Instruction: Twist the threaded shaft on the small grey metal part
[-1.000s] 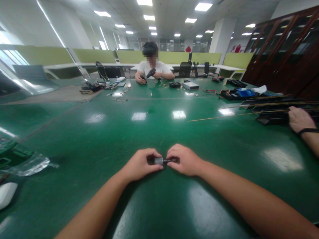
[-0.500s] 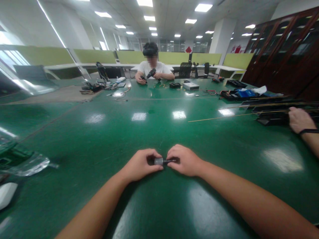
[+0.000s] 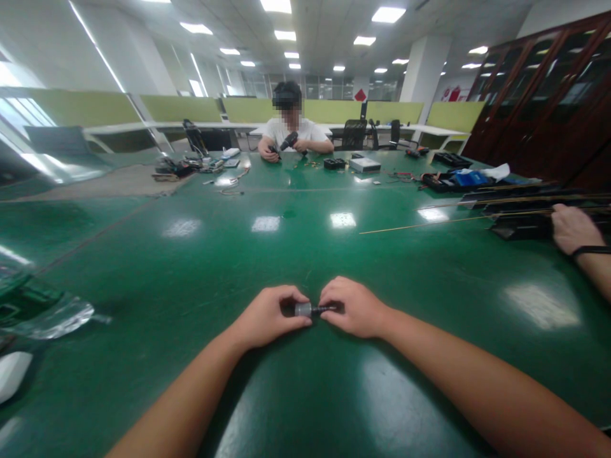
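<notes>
Near the front middle of the green table [image 3: 305, 254], my left hand [image 3: 270, 318] pinches a small grey cylinder [image 3: 303, 310] between thumb and fingers. From the cylinder's right end a thin dark rod [image 3: 317, 310] sticks out sideways. My right hand [image 3: 356, 310] is closed on the rod's far end, its fingertips just a little apart from those of my left hand. Both hands are low over the tabletop. The rod looks ridged, but what kind of part this is I cannot tell.
A clear plastic bottle [image 3: 42, 305] lies at the left, above a white object [image 3: 13, 375]. Across the table a person [image 3: 296, 130] holds a power drill [image 3: 289, 141]. Another person's hand [image 3: 575, 228] rests by black trays [image 3: 520, 224] and long thin rods [image 3: 420, 225] at right.
</notes>
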`<control>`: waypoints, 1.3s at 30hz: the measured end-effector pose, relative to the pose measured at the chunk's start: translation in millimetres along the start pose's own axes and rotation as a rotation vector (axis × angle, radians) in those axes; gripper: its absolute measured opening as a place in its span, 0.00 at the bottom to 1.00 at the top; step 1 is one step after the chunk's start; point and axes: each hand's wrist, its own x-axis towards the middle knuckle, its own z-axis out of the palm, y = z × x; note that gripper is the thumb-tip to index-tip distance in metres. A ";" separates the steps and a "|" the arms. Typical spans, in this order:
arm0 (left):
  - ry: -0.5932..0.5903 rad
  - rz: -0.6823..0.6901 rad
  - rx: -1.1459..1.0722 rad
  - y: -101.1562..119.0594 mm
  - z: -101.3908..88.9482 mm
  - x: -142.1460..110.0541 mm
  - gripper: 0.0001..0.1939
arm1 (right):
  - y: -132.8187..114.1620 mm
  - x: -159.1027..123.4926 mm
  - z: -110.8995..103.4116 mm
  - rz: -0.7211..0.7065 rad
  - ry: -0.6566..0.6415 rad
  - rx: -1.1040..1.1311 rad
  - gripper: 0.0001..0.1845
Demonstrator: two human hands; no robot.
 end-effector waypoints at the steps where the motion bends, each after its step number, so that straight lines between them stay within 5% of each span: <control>1: 0.001 0.002 0.002 -0.1 0.0 0.0 0.14 | -0.1 0.0 -0.4 -0.001 0.000 0.001 0.06; 39: 0.008 -0.011 0.006 3.0 -0.8 0.1 0.14 | 4.3 -2.0 -3.3 -0.012 0.002 -0.002 0.06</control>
